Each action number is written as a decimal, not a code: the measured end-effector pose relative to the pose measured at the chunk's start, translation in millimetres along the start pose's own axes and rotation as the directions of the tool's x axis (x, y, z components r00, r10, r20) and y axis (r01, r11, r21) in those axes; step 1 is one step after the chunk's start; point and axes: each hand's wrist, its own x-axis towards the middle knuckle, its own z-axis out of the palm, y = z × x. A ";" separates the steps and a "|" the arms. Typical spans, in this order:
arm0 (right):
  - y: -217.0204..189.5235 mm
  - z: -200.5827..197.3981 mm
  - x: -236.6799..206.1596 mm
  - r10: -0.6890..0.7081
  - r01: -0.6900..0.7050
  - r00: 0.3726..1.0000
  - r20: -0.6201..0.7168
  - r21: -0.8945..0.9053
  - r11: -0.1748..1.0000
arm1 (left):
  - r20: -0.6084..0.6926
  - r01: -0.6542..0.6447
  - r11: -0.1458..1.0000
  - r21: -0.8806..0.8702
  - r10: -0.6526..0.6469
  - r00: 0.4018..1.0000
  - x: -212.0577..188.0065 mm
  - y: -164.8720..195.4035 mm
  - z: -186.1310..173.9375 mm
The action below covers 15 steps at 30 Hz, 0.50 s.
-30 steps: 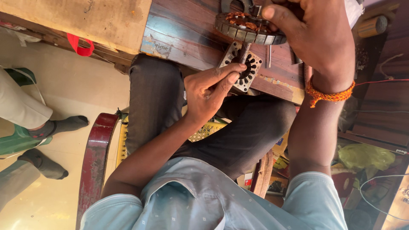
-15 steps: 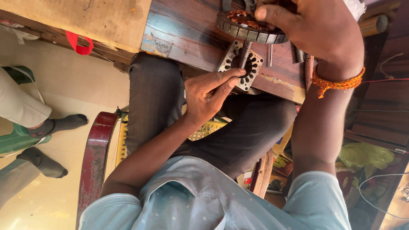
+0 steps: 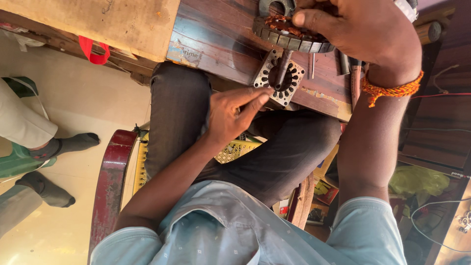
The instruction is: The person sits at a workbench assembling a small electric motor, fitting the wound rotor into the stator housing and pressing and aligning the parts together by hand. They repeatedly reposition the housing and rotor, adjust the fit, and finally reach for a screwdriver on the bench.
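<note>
My right hand (image 3: pixel 363 34), with an orange thread band at the wrist, grips a round motor stator (image 3: pixel 289 37) with copper windings at the top of the view. Below it a square slotted stator core (image 3: pixel 289 88) lies at the edge of the wooden workbench (image 3: pixel 216 39), and a metal rod (image 3: pixel 282 66) stands through its centre hole. My left hand (image 3: pixel 233 115) reaches over my lap. Its thumb and fingers are pinched together on the near corner of the square core.
Metal tools (image 3: pixel 346 64) lie on the bench by my right wrist. A red strap (image 3: pixel 93 51) hangs from the pale wooden block on the left. Another person's legs in dark socks (image 3: pixel 59 147) stand on the floor at left. I sit on a red-framed chair (image 3: pixel 110 181).
My left hand has slid slightly down and left along the square core's edge, fingers straighter. My right hand stays on the round stator.
</note>
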 end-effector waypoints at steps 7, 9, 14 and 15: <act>10.4 8.5 7.6 0.023 -0.023 1.000 0.011 -0.007 1.000 | 0.063 -0.140 0.983 0.117 0.134 0.989 -5.6 1.0 -6.9; 17.4 11.5 7.4 0.013 -0.013 1.000 -0.005 0.008 1.000 | 0.065 -0.122 0.985 0.121 0.115 0.991 -5.9 1.7 -8.3; 25.4 16.9 -15.3 0.116 -0.051 0.983 -0.139 0.404 0.913 | 0.049 -0.149 0.982 0.115 0.145 0.988 -9.8 0.0 -12.5; 25.3 15.0 -21.8 0.139 -0.047 0.977 -0.162 0.473 0.880 | 0.051 -0.117 0.987 0.112 0.112 0.992 -9.9 -1.5 -13.5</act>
